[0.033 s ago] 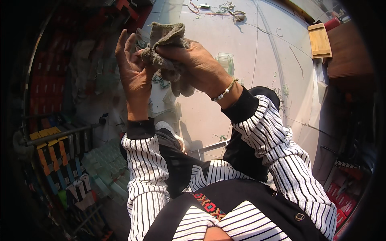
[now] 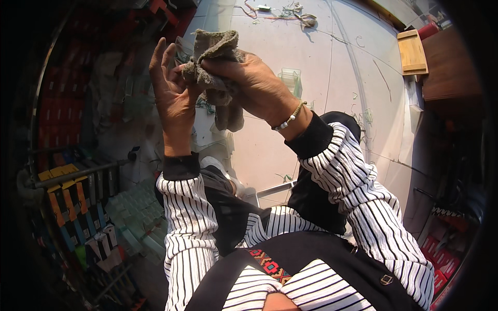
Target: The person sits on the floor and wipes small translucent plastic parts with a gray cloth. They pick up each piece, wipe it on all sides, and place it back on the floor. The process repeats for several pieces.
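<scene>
A dirty grey-brown knitted glove point(image 2: 215, 46) is bunched up between my two hands, raised above the pale floor. My right hand point(image 2: 262, 85) is closed around it, with the thumb lying across the fabric. Limp glove fingers dangle under that hand. At the glove's left edge, my left hand point(image 2: 174, 101) pinches the cloth between thumb and forefinger. Its other fingers point up and stay stretched out. The tip of the left thumb is hidden behind the fabric.
Clear glass or plastic pieces point(image 2: 290, 78) lie on the tiled floor point(image 2: 306, 52), with more stacked at lower left point(image 2: 137, 212). Wire scraps and cords point(image 2: 295, 15) lie at the far side. A wooden stool point(image 2: 413, 52) stands at far right. A rack of coloured items point(image 2: 67, 197) lines the left.
The glove's dangling fingers hang slightly lower. Both hands have stayed almost in place.
</scene>
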